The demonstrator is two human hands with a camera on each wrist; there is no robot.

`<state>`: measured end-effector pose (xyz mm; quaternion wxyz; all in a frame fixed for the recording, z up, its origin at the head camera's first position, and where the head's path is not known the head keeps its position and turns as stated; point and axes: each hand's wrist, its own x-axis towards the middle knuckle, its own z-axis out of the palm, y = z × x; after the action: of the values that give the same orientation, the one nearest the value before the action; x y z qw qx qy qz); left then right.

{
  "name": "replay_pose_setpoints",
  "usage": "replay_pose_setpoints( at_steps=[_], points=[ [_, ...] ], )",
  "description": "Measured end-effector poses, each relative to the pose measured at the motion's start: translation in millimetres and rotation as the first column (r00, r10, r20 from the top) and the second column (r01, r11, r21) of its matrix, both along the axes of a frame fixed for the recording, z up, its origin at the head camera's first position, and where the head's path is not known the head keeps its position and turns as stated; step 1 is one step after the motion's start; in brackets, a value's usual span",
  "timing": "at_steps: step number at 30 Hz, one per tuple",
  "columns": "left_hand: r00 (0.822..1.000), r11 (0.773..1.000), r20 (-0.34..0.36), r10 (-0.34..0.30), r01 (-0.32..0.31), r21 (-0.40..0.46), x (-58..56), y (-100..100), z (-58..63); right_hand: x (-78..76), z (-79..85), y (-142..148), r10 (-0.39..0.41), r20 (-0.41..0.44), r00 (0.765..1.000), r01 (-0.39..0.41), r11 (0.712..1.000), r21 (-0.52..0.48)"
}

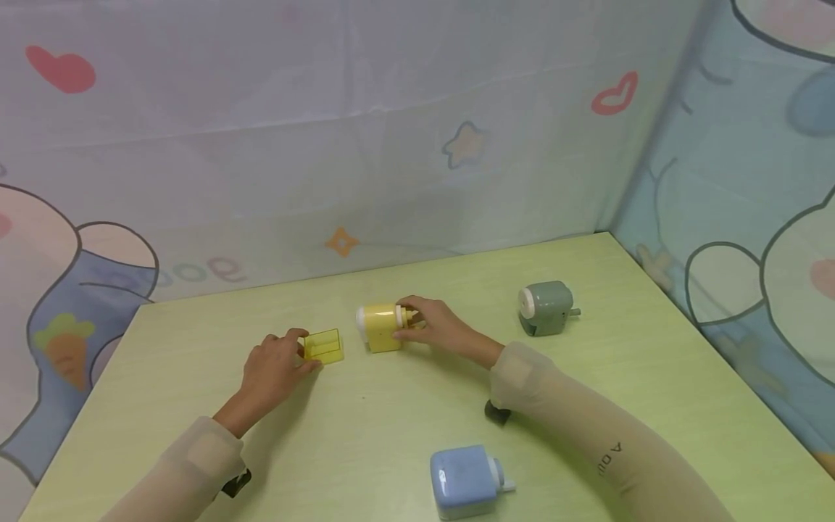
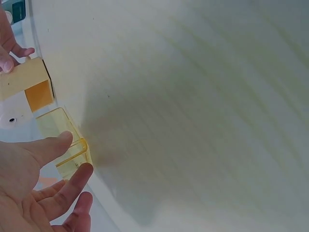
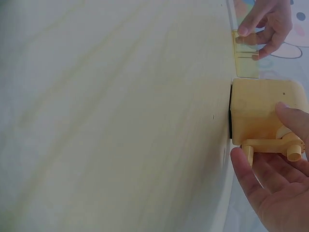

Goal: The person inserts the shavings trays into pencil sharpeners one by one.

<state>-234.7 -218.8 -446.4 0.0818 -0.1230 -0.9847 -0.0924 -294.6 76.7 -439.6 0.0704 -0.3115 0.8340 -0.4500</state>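
Note:
A yellow crank pencil sharpener stands on the table, its white round front turned left. My right hand holds it from the crank side, with the thumb on its body in the right wrist view and the other fingers near the yellow crank. A squarish orange recess shows low on the sharpener in the left wrist view. Just left of the sharpener, apart from it, lies a see-through yellow shavings drawer. My left hand pinches the drawer's left end between thumb and fingers.
A green pencil sharpener stands at the back right, beyond my right forearm. Near the front of the table is a blue one with its crank pointing right. Printed cloth walls border the back and right.

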Motion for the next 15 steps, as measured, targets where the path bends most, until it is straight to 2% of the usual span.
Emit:
replay_pose_setpoints(
  at_steps=[15],
  points=[
    [1.0,1.0,-0.003,-0.017,0.017,0.0,-0.9,5.7,0.4,1.1,1.5,1.1,0.005,0.005,1.0,-0.005,1.0,0.0]
  ],
)
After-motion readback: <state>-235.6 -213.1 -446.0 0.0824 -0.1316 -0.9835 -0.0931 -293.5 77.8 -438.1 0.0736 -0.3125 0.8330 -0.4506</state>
